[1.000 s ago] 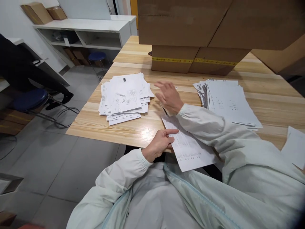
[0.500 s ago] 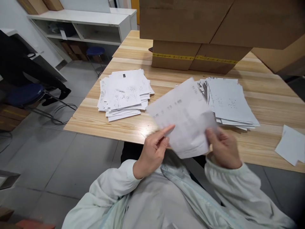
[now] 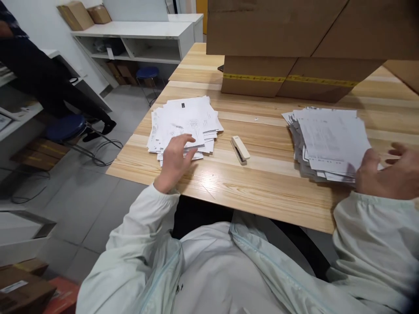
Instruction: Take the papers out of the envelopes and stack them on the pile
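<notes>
My left hand [image 3: 176, 161] is over the near edge of the left stack of papers [image 3: 178, 120], fingers apart with nothing gripped. Several loosely piled sheets make up that stack, and the top one bears a faint line drawing and a small black label. At the right, my right hand [image 3: 389, 172] has its fingers spread beside the right-hand paper stack [image 3: 334, 135], its thumb at that stack's right edge. Between the two stacks lies a cream stapler [image 3: 240, 149].
Large cardboard boxes [image 3: 255, 85] with yellow tape stand on the back of the wooden table [image 3: 268, 183]. Blue stools [image 3: 65, 127] and a person in black trousers [image 3: 42, 74] are to the left, near a white shelf unit [image 3: 137, 30]. More boxes [image 3: 26, 283] sit on the floor at lower left.
The sheets I held have left my hands, and the right stack has a printed sheet on top. My left hand moved left to the left stack, my right hand moved right. The stapler is now uncovered.
</notes>
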The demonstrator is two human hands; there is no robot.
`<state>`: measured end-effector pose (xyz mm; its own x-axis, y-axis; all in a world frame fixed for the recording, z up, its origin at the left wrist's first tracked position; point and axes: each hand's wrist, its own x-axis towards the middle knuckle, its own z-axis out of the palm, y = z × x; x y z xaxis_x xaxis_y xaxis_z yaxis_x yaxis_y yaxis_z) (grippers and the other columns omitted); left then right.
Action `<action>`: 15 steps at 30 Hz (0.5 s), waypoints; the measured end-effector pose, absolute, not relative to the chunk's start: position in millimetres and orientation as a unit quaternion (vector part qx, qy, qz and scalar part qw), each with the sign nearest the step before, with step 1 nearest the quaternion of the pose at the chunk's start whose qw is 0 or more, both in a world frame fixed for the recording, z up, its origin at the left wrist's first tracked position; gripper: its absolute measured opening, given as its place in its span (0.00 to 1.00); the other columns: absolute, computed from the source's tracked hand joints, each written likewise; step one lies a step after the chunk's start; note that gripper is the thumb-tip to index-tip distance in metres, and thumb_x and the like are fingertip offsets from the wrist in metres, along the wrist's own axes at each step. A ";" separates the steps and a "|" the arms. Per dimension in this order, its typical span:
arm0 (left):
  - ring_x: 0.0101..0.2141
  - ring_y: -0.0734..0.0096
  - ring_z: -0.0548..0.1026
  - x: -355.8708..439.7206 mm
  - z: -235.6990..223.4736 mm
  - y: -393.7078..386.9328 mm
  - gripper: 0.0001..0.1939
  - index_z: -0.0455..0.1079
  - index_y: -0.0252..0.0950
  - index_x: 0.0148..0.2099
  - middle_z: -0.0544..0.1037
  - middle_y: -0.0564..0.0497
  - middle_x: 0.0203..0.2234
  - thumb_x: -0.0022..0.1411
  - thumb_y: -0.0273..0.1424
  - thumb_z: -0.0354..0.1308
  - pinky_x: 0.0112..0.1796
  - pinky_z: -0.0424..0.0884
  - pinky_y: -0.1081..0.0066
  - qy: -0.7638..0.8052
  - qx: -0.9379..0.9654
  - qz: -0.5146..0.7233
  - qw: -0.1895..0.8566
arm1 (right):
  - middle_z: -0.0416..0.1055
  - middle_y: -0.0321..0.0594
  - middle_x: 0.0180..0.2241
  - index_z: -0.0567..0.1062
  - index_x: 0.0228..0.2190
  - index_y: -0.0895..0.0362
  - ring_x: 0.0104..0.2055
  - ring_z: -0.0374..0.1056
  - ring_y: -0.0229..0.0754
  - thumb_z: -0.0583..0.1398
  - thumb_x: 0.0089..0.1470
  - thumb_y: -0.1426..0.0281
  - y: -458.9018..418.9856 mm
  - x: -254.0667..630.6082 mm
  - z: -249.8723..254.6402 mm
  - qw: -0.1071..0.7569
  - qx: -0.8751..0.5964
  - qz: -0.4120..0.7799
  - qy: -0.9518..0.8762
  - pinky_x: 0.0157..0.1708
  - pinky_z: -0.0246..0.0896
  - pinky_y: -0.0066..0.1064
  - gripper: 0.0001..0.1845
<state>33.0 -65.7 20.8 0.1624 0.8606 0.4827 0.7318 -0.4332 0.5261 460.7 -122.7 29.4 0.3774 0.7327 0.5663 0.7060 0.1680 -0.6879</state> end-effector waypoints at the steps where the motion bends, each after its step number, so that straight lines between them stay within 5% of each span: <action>1: 0.54 0.56 0.73 25.2 16.8 -51.2 0.12 0.70 0.36 0.47 0.78 0.44 0.49 0.60 0.29 0.63 0.53 0.69 0.58 0.537 0.772 0.333 0.072 | 0.77 0.49 0.40 0.79 0.41 0.56 0.37 0.75 0.47 0.61 0.58 0.51 -127.1 445.3 28.4 0.520 -0.631 0.012 -0.576 0.32 0.70 0.40 0.22; 7: 0.45 0.56 0.74 2.9 -2.3 -13.5 0.19 0.65 0.39 0.50 0.78 0.45 0.44 0.58 0.33 0.65 0.45 0.70 0.60 0.591 0.773 0.217 0.080 | 0.78 0.43 0.40 0.77 0.45 0.53 0.34 0.74 0.42 0.61 0.60 0.65 -122.6 344.8 23.8 0.497 -0.526 -0.035 -0.689 0.36 0.71 0.39 0.12; 15: 0.44 0.59 0.78 -4.1 3.3 -9.9 0.17 0.67 0.39 0.49 0.80 0.48 0.45 0.58 0.32 0.65 0.43 0.69 0.65 0.604 0.760 0.220 0.095 | 0.77 0.40 0.39 0.76 0.40 0.54 0.39 0.72 0.41 0.57 0.61 0.66 -67.4 247.6 11.8 0.441 -0.434 0.278 -0.734 0.39 0.69 0.36 0.09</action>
<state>-4.1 -9.9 3.3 0.1738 0.9602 0.2188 0.8765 -0.2521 0.4102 247.6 -67.4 11.8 -0.2330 0.8835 0.4063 0.3917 0.4677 -0.7923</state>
